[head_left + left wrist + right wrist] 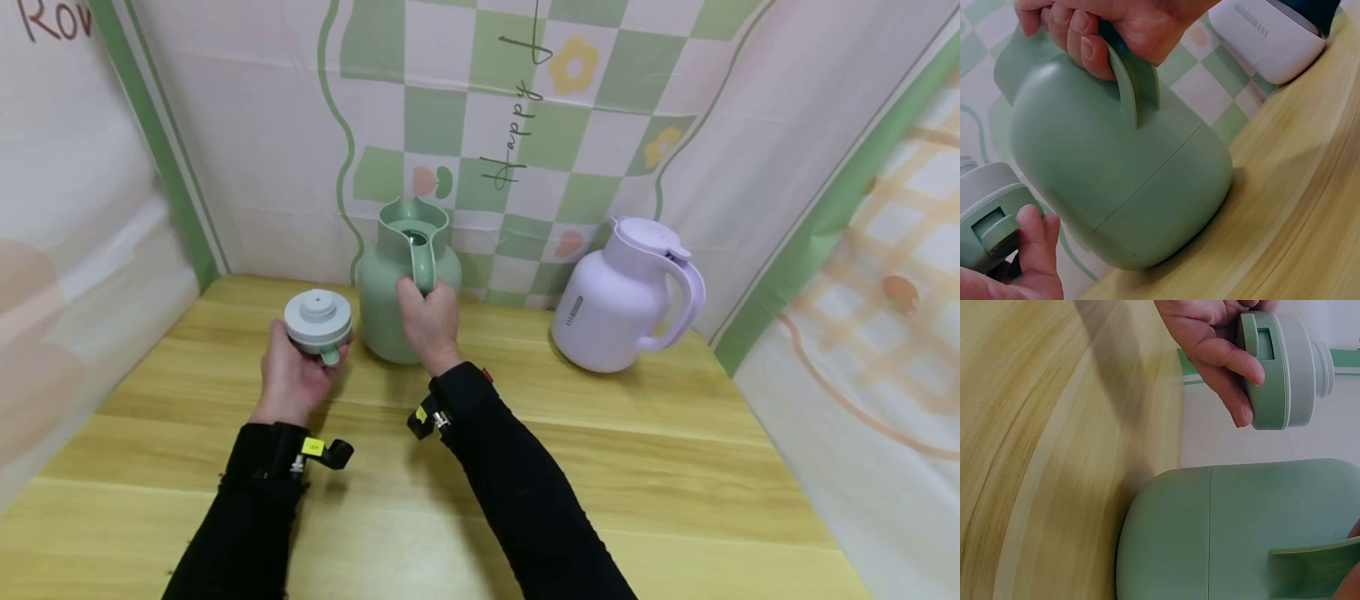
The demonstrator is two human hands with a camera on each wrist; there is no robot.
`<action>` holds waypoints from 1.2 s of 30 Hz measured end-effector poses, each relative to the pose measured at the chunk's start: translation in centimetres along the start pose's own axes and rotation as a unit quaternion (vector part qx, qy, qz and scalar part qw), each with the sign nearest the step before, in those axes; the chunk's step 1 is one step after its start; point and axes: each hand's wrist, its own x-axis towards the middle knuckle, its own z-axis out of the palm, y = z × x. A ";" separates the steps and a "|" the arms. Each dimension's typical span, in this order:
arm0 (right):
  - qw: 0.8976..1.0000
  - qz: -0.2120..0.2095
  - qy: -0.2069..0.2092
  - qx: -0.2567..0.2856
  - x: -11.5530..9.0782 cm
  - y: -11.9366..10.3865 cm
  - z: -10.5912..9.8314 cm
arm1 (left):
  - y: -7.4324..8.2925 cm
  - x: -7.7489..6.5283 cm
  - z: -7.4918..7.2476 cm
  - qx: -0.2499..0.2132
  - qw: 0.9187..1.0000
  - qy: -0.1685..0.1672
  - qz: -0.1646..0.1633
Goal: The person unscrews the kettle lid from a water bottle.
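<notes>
A green thermos jug stands at the back of the wooden table, its top uncovered and the dark mouth showing. My right hand grips its handle, fingers wrapped round it in the left wrist view. To the left, my left hand holds the jug lid above the table. The lid is upside down, its grey-white stopper side up and its green lever side down. In the right wrist view the fingers curl against the lid's green part, apart from the jug's body.
A lilac thermos jug, lid on and handle to the right, stands at the back right of the table. Printed cloth with green checks hangs behind and on both sides.
</notes>
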 end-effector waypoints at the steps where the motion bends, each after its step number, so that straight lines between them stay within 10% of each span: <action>1: 1.000 0.000 -0.002 0.003 0.0 0.0 0.0 | 0.0 0.0 0.0 0.004 1.000 -0.002 -0.001; 12: 1.000 0.010 -0.023 0.014 0.4 0.3 0.1 | 0.5 0.1 -0.7 0.017 0.995 -0.095 0.014; 21: 1.000 0.004 -0.014 0.009 0.6 0.4 0.0 | 0.1 0.8 -0.6 0.125 0.980 -0.143 0.061; 31: 1.000 0.006 -0.023 0.004 0.7 0.4 0.0 | 1.3 1.3 -0.7 0.175 0.981 -0.064 0.059; 36: 1.000 0.007 -0.025 0.003 0.7 0.4 0.0 | 1.6 2.4 -1.0 0.259 0.964 -0.003 0.060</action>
